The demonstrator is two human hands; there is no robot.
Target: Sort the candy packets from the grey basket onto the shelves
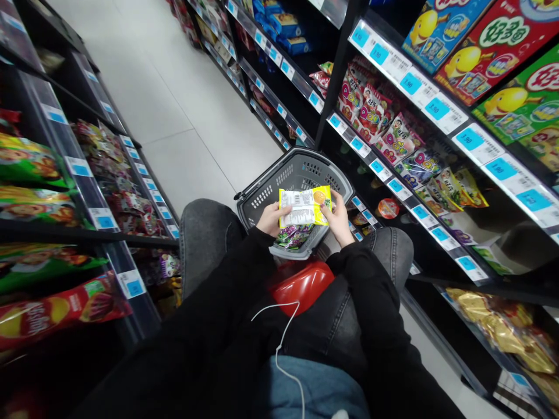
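Between my two hands is a yellow and white candy packet [301,206], its printed back turned up and an orange pictured at its right end. My left hand [271,220] pinches the left end with the thumb on top. At the right end, my right hand [338,218] grips it, thumb across the front. Below the packet sits a grey shopping basket [283,174] with slotted walls. Purple and green packets [294,234] lie inside it, partly hidden under the yellow one.
Shelves with price tags [434,107] rise on the right, holding bagged sweets [397,139] and boxes [484,46]. Snack bags [30,203] fill the left shelves. A red shiny object [303,285] is between my knees. Grey tiled floor [174,87] runs ahead.
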